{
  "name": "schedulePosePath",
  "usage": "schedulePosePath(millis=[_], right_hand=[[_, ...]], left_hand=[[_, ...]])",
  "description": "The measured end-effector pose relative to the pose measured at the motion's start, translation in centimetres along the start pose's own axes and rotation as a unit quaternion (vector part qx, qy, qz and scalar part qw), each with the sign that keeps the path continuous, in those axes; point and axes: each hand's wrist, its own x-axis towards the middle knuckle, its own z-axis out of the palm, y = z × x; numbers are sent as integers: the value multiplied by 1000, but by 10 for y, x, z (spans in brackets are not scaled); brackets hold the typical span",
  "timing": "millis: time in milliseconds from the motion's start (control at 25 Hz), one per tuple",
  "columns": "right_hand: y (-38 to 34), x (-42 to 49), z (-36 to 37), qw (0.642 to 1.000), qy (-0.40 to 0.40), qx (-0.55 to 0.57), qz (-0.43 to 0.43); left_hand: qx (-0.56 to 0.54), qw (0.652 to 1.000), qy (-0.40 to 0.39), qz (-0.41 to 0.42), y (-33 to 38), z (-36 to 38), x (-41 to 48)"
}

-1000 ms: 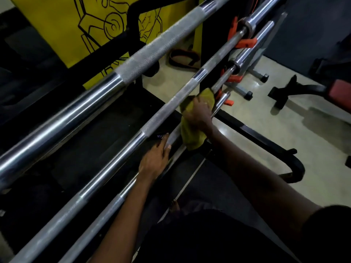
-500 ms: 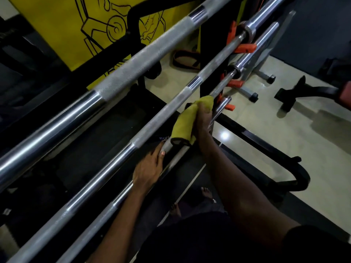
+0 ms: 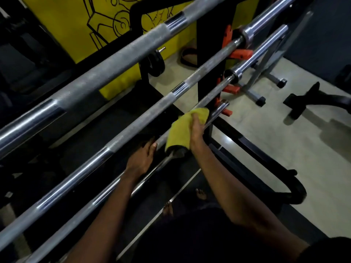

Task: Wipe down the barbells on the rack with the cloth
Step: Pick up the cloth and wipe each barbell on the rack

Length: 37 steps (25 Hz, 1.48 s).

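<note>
While the right hand [image 3: 196,130] grips the cloth [image 3: 179,130] wrapped round the lowest barbell [image 3: 214,115] just short of the rack post [image 3: 212,35], the left hand [image 3: 140,160] lies farther from the post, fingers nearly straight against the next bar [image 3: 214,92], holding nothing.

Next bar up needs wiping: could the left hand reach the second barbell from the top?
Probably yes: the left hand lies just below the second barbell, with nothing visible between them.
</note>
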Motion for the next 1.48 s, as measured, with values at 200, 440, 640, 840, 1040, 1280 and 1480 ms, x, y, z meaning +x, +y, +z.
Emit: schedulePosePath(millis=[200,440,640,840,1040,1280,1480], right_hand=[[-21,-13,-4,775,37,-567,-275],[-72,58,-13,708,21,-647,-281],[-78,72,4,649,47,-724,-227],[-95,77,-28,522,-48,-790,-318],[-130,115,-30,606,16,-755,-250],[-105,87,-31,603,-20,-755,-258],[-119,107,-27,604,6,-746,-281]], left_hand=[[39,998,47,-26,50,7,17],[99,991,81,34,43,12,13],[102,985,80,114,58,15,28],[166,973,84,133,78,25,42],[154,978,82,114,75,26,43],[132,988,42,70,83,23,42],[141,990,-23,9,108,21,58]])
